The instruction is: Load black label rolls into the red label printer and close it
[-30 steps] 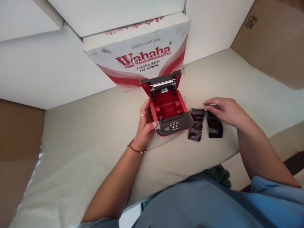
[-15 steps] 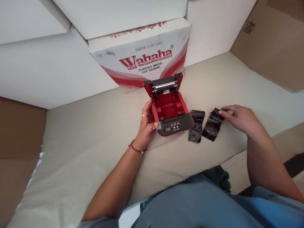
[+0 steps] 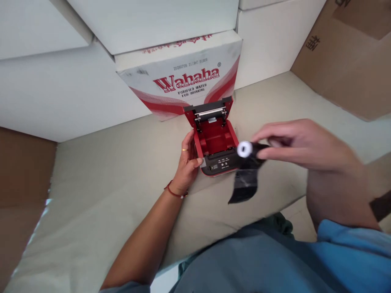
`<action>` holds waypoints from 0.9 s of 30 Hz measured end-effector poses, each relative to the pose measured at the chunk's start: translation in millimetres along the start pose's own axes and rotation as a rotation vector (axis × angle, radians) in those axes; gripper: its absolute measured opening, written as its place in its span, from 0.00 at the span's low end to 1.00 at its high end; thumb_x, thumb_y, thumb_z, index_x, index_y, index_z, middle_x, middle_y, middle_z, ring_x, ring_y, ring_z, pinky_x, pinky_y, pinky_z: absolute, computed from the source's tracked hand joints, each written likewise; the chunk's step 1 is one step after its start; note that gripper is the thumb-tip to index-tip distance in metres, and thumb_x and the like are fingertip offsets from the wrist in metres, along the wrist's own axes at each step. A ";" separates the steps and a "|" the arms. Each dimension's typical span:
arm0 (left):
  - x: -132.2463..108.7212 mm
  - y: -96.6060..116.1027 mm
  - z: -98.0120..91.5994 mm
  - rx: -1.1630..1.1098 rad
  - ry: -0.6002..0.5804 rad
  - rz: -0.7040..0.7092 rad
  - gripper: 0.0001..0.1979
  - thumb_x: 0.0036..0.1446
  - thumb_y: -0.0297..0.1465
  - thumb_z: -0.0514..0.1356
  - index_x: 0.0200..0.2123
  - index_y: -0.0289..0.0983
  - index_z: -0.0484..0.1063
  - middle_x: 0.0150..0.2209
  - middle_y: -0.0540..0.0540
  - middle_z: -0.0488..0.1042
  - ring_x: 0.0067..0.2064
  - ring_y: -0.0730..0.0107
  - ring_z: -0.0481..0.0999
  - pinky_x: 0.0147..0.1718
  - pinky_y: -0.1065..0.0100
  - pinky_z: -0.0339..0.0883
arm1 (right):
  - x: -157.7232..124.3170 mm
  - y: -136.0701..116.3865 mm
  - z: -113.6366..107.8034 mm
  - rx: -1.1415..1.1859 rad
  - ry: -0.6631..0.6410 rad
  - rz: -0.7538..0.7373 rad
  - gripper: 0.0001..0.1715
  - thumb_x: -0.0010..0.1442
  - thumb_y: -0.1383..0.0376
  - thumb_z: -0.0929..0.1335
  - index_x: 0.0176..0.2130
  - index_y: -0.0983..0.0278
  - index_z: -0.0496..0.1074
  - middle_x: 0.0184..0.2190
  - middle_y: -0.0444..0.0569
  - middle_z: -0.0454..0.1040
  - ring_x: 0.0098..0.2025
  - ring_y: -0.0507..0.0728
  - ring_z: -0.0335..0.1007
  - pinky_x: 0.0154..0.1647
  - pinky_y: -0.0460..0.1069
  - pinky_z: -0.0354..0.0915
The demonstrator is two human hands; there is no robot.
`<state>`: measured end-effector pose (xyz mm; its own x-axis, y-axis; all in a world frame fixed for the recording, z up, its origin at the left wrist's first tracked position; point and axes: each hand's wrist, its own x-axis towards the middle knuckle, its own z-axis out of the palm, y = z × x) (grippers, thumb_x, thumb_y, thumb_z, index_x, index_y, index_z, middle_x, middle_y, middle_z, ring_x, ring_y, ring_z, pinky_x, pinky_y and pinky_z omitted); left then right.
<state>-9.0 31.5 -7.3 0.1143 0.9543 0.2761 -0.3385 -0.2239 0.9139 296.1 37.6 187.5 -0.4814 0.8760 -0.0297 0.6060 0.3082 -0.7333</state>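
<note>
While the left hand clamps the left side of the red-and-black portable printer, its lid already raised, the right hand pinches a black label roll at the near right corner; opening looks done, the roll not yet inside the red compartment.

White boxes back a pale cloth-covered table.

Your left hand is half curled at the end of an outstretched forearm, while your blurred right hand pinches, pointing left.
</note>
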 end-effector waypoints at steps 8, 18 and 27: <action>-0.9 0.3 -0.8 0.041 -0.031 0.017 0.45 0.57 0.49 0.74 0.74 0.58 0.61 0.78 0.48 0.61 0.78 0.47 0.62 0.76 0.47 0.61 | 84.6 -8.3 85.2 -0.435 -0.004 -0.092 0.15 0.70 0.64 0.72 0.54 0.64 0.82 0.53 0.56 0.83 0.52 0.66 0.80 0.50 0.56 0.70; 0.1 -1.3 -2.1 0.079 -0.040 0.016 0.47 0.56 0.51 0.74 0.75 0.56 0.59 0.78 0.46 0.60 0.79 0.48 0.61 0.77 0.48 0.59 | 105.2 -1.2 94.4 -0.606 -0.012 -0.034 0.19 0.68 0.66 0.71 0.56 0.58 0.83 0.56 0.55 0.85 0.52 0.70 0.83 0.45 0.59 0.71; 1.5 -1.9 -0.2 0.052 -0.062 0.054 0.46 0.58 0.50 0.73 0.75 0.56 0.59 0.78 0.47 0.60 0.78 0.48 0.63 0.76 0.48 0.60 | 31.0 8.8 79.1 -0.208 0.130 -0.630 0.11 0.74 0.64 0.70 0.48 0.61 0.84 0.51 0.52 0.87 0.50 0.60 0.81 0.54 0.56 0.75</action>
<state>-8.4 33.4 -8.8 0.1553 0.9268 0.3419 -0.2973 -0.2862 0.9109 236.5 38.1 126.3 -0.7108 0.5387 0.4524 0.3496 0.8286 -0.4373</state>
